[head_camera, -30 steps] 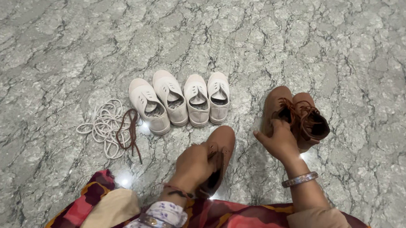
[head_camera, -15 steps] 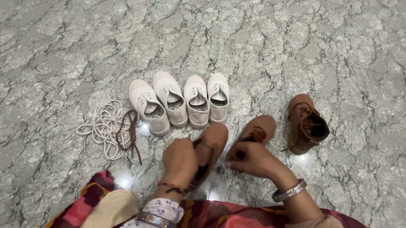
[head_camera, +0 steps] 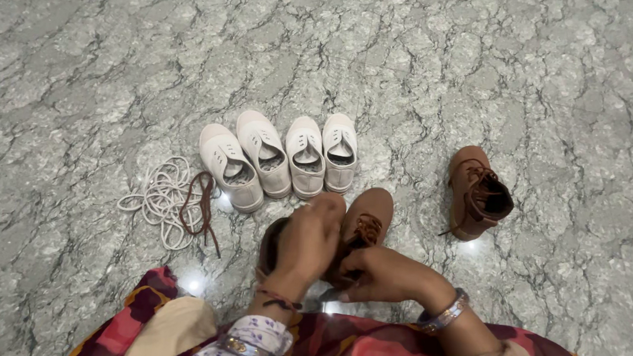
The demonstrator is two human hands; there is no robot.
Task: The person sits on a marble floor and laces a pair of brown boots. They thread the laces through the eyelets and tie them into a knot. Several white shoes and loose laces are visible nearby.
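Right hand (head_camera: 380, 275) drew laced brown shoe (head_camera: 365, 220) closer; both grips closed on shoes, left hand (head_camera: 309, 243).

floor (head_camera: 496, 79): grey veined marble
white shoes (head_camera: 280, 155): four in a row
laces (head_camera: 167, 201): coiled beside them
brown boot (head_camera: 477, 193): alone, apart

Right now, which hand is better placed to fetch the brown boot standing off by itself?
The right hand, probably. The lone brown boot stands on the person's right side, with bare floor between them. The left hand sits farther away and would have to cross over the laced boot both hands are working on.
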